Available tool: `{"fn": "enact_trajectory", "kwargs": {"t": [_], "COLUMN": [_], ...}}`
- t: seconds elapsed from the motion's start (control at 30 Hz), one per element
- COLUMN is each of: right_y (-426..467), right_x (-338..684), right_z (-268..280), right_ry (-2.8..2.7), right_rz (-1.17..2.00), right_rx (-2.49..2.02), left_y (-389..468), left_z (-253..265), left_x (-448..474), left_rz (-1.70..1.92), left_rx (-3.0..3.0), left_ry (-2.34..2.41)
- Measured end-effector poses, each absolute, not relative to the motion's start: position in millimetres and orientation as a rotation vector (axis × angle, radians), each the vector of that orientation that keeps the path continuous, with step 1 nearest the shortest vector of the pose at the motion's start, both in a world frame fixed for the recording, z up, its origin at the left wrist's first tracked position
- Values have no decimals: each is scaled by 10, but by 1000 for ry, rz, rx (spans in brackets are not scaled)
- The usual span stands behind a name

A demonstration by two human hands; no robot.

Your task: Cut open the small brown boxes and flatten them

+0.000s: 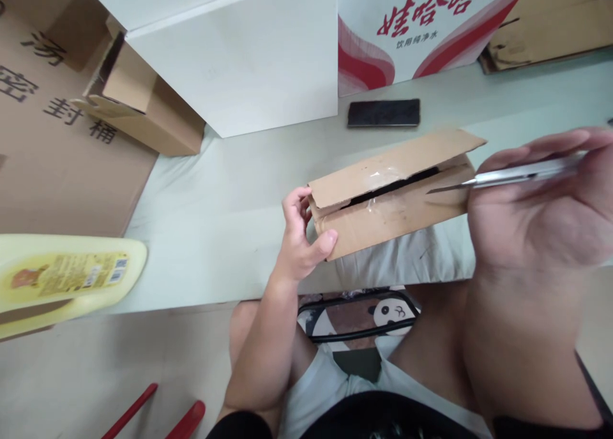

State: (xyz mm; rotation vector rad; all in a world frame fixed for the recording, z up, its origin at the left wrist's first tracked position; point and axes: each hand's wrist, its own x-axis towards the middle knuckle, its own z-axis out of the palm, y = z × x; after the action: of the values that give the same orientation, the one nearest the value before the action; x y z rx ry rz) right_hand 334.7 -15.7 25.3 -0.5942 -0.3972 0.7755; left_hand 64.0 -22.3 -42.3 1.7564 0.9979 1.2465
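A small brown cardboard box (402, 215) is tilted above the table's near edge, its top flaps parted along a dark slit. Bits of clear tape cling to both flaps. My left hand (304, 238) grips the box's left end, thumb on the near side and fingers behind. At the box's right end is my right hand (541, 203), palm turned up, its fingers curled around a utility knife (522, 172). The thin blade points left over the near flap; whether it touches the cardboard I cannot tell.
A black phone (383, 113) lies on the pale table (205, 235) beyond the box. White cartons (249, 62), one with red print (426, 30), and brown boxes (158, 101) line the back and left. A yellow bottle (71, 276) lies at the left edge.
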Motion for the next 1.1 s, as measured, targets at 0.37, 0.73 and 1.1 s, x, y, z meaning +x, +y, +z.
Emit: {"fn": "enact_trajectory", "kwargs": {"t": [0.37, 0.73, 1.1], "right_y": [32, -177, -241], "right_x": [3558, 3332, 3325], "right_z": [-17, 274, 417], "right_ry": [-504, -364, -296], "right_rz": [723, 864, 902], "right_rx": [-545, -542, -509], "left_y": [-199, -427, -361], "left_z": [-448, 53, 25], "left_x": [653, 521, 565], "left_rz": [1271, 1045, 1267], "left_rx": [1776, 2042, 2218], "left_ry": [974, 1138, 889]}}
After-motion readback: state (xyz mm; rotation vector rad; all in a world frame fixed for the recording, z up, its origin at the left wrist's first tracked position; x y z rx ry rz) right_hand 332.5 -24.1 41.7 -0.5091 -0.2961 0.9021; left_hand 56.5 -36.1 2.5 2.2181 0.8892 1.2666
